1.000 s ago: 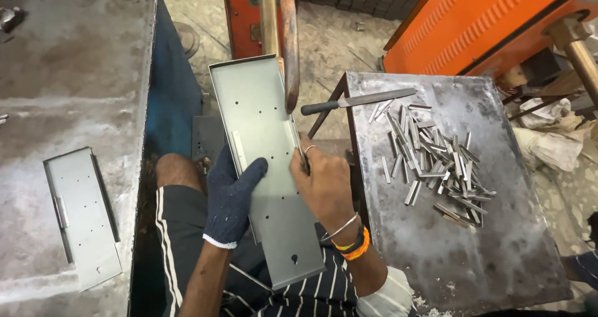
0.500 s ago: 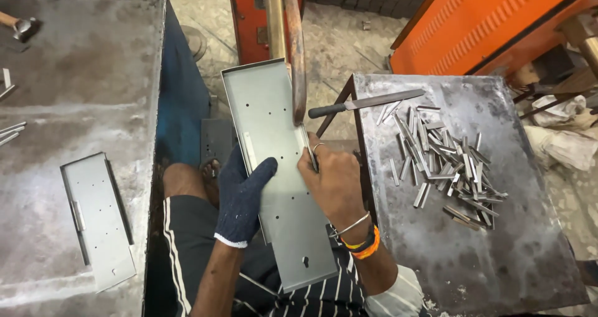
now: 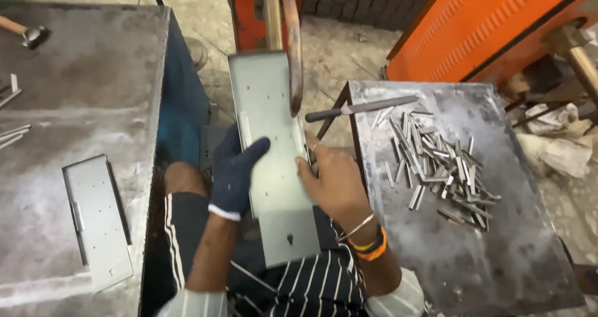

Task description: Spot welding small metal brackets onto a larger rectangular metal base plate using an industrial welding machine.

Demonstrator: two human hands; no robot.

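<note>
Left table: a grey steel table [image 3: 81,105] fills the left of the frame, scuffed and dull.
Hammer: a hammer [image 3: 28,33] lies at the upper left corner of that table.
Spare panel: a flat grey panel [image 3: 96,220] with small holes rests on the table at lower left, well apart from my hands.
My left hand: my left hand [image 3: 235,173], in a dark blue glove, sits left of centre with fingers spread flat, thumb and palm pressed on the left edge of the tray.
Metal tray: a long grey sheet-metal tray [image 3: 274,167] with folded rims runs from top centre down to my lap, tilted slightly.
Welder arm: a curved copper arm [image 3: 291,43] comes down from top centre onto the tray's right rim.
My right hand: my right hand [image 3: 333,180], bare with orange and silver bangles, grips the tray's right edge, fingers curled on the rim.
File: a dark-handled file [image 3: 361,108] lies at the right table's top edge.
Right table: a darker steel table [image 3: 498,248] fills the right.
Metal strips: a loose pile of short strips [image 3: 436,161] lies on it.
</note>
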